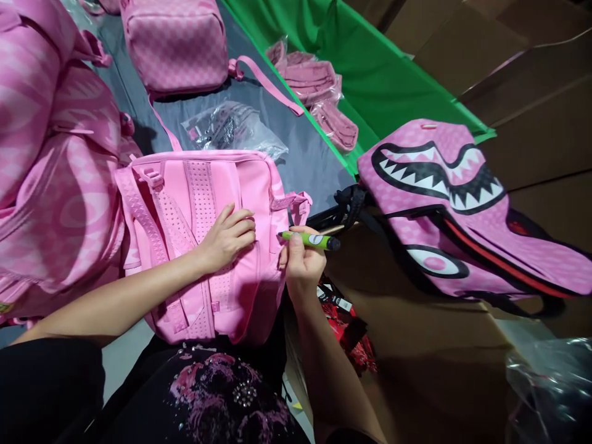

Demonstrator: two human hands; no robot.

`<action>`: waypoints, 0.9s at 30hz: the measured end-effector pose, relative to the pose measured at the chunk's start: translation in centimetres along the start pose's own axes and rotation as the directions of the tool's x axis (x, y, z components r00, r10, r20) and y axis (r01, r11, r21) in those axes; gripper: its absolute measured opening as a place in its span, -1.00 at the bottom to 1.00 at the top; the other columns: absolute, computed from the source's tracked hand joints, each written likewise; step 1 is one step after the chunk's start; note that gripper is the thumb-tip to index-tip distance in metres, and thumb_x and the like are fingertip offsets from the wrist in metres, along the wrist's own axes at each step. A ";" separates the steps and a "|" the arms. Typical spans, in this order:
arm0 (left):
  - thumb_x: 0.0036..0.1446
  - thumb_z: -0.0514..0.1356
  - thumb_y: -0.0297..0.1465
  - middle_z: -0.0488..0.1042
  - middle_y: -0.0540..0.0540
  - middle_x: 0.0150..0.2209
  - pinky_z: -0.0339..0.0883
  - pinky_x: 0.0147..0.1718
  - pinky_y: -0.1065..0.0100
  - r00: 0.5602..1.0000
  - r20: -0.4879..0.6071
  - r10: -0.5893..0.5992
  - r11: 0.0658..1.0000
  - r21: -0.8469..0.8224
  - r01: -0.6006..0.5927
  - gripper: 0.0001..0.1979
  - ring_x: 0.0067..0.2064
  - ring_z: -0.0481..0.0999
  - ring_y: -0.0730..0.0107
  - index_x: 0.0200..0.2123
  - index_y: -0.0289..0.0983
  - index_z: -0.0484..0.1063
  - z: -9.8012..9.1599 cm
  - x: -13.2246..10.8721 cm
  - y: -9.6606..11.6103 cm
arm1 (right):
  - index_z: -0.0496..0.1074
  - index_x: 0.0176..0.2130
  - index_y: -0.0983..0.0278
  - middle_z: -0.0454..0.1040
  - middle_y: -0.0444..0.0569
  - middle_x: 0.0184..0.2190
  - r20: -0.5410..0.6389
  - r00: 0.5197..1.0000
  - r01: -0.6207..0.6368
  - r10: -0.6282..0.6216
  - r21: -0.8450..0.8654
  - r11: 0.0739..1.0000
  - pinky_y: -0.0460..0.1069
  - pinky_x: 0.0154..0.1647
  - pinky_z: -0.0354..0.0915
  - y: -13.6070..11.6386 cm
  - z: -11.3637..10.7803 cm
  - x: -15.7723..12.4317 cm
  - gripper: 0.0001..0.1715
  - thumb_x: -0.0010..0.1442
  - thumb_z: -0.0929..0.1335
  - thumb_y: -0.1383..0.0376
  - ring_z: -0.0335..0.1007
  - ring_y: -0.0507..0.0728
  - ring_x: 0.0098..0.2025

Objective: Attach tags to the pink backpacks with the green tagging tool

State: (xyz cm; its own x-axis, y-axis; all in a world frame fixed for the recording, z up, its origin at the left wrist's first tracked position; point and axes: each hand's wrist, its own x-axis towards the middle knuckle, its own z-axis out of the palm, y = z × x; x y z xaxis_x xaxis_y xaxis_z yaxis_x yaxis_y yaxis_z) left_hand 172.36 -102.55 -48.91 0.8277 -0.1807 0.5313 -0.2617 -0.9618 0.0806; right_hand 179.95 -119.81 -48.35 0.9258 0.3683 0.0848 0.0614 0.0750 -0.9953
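Observation:
A pink backpack [252,185] lies in front of me with its back panel and straps facing up. Flat on that panel rests my left hand [230,237], fingers stretched out and holding nothing. My right hand [303,262] grips a green marker pen [312,239] with a black end. The pen's dark tip points left at the backpack's right side edge; whether it touches the fabric I cannot tell. Just above the pen, a pink strap buckle [300,206] sticks out from the bag's side.
More pink backpacks [69,185] pile up at left, and a checkered one [178,52] sits behind. A clear plastic bag [235,126] lies on the grey cloth [305,163]. Wrapped pink pouches [314,80] rest on green fabric [365,55]. At right, a shark-mouth backpack [416,197] lies above cardboard boxes [416,351].

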 end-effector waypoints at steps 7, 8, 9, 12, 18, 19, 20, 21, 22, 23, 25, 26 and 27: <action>0.33 0.10 -0.43 0.57 -0.07 -0.12 0.07 0.33 -0.04 0.999 0.010 -0.034 0.999 -0.027 0.035 -0.85 0.17 0.40 0.26 -0.23 -0.24 0.49 0.6 -0.5 0.0 | 0.38 -0.22 0.27 0.33 -0.23 -0.59 0.104 0.984 -0.136 0.142 -0.063 0.989 -0.10 -0.64 0.17 0.0 0.8 0.8 -0.75 0.24 0.35 0.12 0.17 -0.04 -0.66; 0.33 0.11 -0.43 0.58 -0.06 -0.12 0.06 0.34 -0.02 1.000 -0.006 -0.031 0.999 -0.012 0.031 -0.85 0.17 0.41 0.27 -0.24 -0.24 0.48 0.6 -0.5 0.0 | 0.39 -0.21 0.27 0.35 -0.22 -0.59 0.111 0.983 -0.136 0.145 -0.088 0.987 -0.10 -0.62 0.19 -0.1 0.7 0.9 -0.74 0.25 0.34 0.12 0.19 -0.03 -0.65; 0.33 0.11 -0.44 0.58 -0.05 -0.12 0.05 0.35 0.00 0.999 -0.020 -0.029 1.000 0.004 0.029 -0.86 0.16 0.42 0.28 -0.25 -0.24 0.48 0.7 -0.6 0.0 | 0.40 -0.22 0.28 0.37 -0.20 -0.59 0.117 0.984 -0.117 0.132 -0.129 0.985 -0.09 -0.60 0.21 -0.2 0.7 1.1 -0.73 0.26 0.34 0.12 0.23 -0.02 -0.63; 0.32 0.12 -0.45 0.59 -0.04 -0.13 0.03 0.37 0.02 0.999 -0.046 -0.026 0.999 0.021 0.027 -0.86 0.16 0.43 0.30 -0.25 -0.25 0.48 1.0 -0.7 0.0 | 0.43 -0.29 0.29 0.44 -0.13 -0.54 0.171 0.983 -0.012 0.062 -0.280 0.960 -0.07 -0.53 0.27 -0.4 0.5 1.5 -0.72 0.28 0.34 0.11 0.32 0.01 -0.58; 0.31 0.11 -0.47 0.59 -0.07 -0.12 0.05 0.38 0.01 0.998 -0.030 -0.059 0.998 -0.035 0.058 -0.83 0.16 0.44 0.31 -0.22 -0.23 0.51 1.3 -0.8 -0.1 | 0.46 -0.35 0.27 0.42 -0.12 -0.61 0.271 0.962 0.143 -0.021 -0.441 0.886 -0.08 -0.54 0.24 -0.4 0.5 2.1 -0.69 0.29 0.32 0.12 0.42 0.06 -0.52; 0.31 0.10 -0.47 0.59 -0.06 -0.12 0.05 0.37 0.01 0.998 -0.026 -0.057 0.998 -0.024 0.057 -0.83 0.16 0.45 0.31 -0.23 -0.23 0.51 1.4 -0.8 -0.1 | 0.47 -0.35 0.27 0.41 -0.13 -0.62 0.264 0.964 0.144 -0.024 -0.448 0.882 -0.08 -0.55 0.23 -0.4 0.5 2.1 -0.70 0.29 0.32 0.13 0.41 0.06 -0.53; 0.32 0.10 -0.47 0.59 -0.06 -0.13 0.06 0.37 0.01 0.998 -0.025 -0.054 0.999 -0.009 0.054 -0.82 0.15 0.45 0.32 -0.24 -0.23 0.51 1.4 -0.8 -0.2 | 0.46 -0.35 0.27 0.40 -0.14 -0.64 0.253 0.967 0.137 -0.021 -0.449 0.883 -0.08 -0.56 0.22 -0.4 0.5 2.1 -0.71 0.29 0.32 0.13 0.39 0.05 -0.55; 0.32 0.10 -0.47 0.59 -0.05 -0.13 0.06 0.37 0.01 0.998 -0.030 -0.048 0.999 0.006 0.048 -0.82 0.15 0.45 0.32 -0.25 -0.22 0.51 1.4 -0.8 -0.2 | 0.45 -0.37 0.27 0.39 -0.16 -0.65 0.243 0.970 0.126 -0.015 -0.446 0.886 -0.08 -0.56 0.22 -0.4 0.5 2.0 -0.71 0.29 0.32 0.14 0.37 0.04 -0.58; 0.32 0.10 -0.47 0.60 -0.04 -0.14 0.06 0.37 0.02 0.998 -0.038 -0.041 0.999 0.019 0.042 -0.82 0.14 0.46 0.33 -0.25 -0.22 0.50 1.5 -0.8 -0.2 | 0.44 -0.39 0.26 0.39 -0.17 -0.65 0.239 0.971 0.118 -0.011 -0.438 0.891 -0.07 -0.56 0.22 -0.4 0.5 2.0 -0.70 0.30 0.32 0.14 0.35 0.03 -0.60; 0.32 0.10 -0.47 0.60 -0.03 -0.14 0.06 0.37 0.03 0.998 -0.048 -0.037 0.999 0.030 0.038 -0.83 0.14 0.46 0.33 -0.25 -0.22 0.50 1.5 -0.7 -0.2 | 0.43 -0.41 0.26 0.40 -0.17 -0.65 0.240 0.971 0.115 -0.010 -0.429 0.896 -0.07 -0.55 0.24 -0.4 0.5 2.0 -0.69 0.30 0.32 0.15 0.34 0.03 -0.61; 0.31 0.12 -0.46 0.59 -0.02 -0.15 0.03 0.37 0.06 0.998 -0.064 -0.027 0.999 0.044 0.030 -0.86 0.12 0.46 0.34 -0.26 -0.24 0.48 1.5 -0.7 -0.2 | 0.42 -0.44 0.25 0.43 -0.15 -0.61 0.241 0.970 0.133 -0.030 -0.425 0.896 -0.06 -0.51 0.27 -0.3 0.6 1.9 -0.68 0.30 0.32 0.16 0.38 0.03 -0.58; 0.31 0.13 -0.46 0.59 -0.02 -0.16 0.02 0.38 0.07 0.998 -0.066 -0.024 0.998 0.048 0.028 -0.87 0.12 0.46 0.34 -0.26 -0.24 0.48 1.6 -0.7 -0.2 | 0.42 -0.45 0.25 0.46 -0.13 -0.58 0.236 0.971 0.148 -0.047 -0.432 0.890 -0.05 -0.48 0.28 -0.2 0.6 1.9 -0.67 0.30 0.32 0.17 0.41 0.04 -0.55; 0.31 0.14 -0.46 0.59 -0.02 -0.16 0.01 0.38 0.07 0.997 -0.069 -0.022 0.998 0.051 0.026 -0.88 0.12 0.46 0.34 -0.26 -0.25 0.47 1.6 -0.7 -0.2 | 0.42 -0.46 0.25 0.48 -0.10 -0.55 0.228 0.972 0.161 -0.063 -0.442 0.882 -0.05 -0.46 0.30 -0.1 0.5 1.9 -0.67 0.30 0.32 0.17 0.44 0.06 -0.51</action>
State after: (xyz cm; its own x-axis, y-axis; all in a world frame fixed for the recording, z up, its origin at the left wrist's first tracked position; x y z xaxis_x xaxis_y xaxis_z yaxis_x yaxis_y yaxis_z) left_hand 172.66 -102.52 -50.60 0.7971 -0.1449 0.5862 -0.2146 -0.9754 0.0508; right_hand 181.52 -118.60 -48.05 0.8107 0.5642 0.1562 0.3682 -0.2841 -0.8853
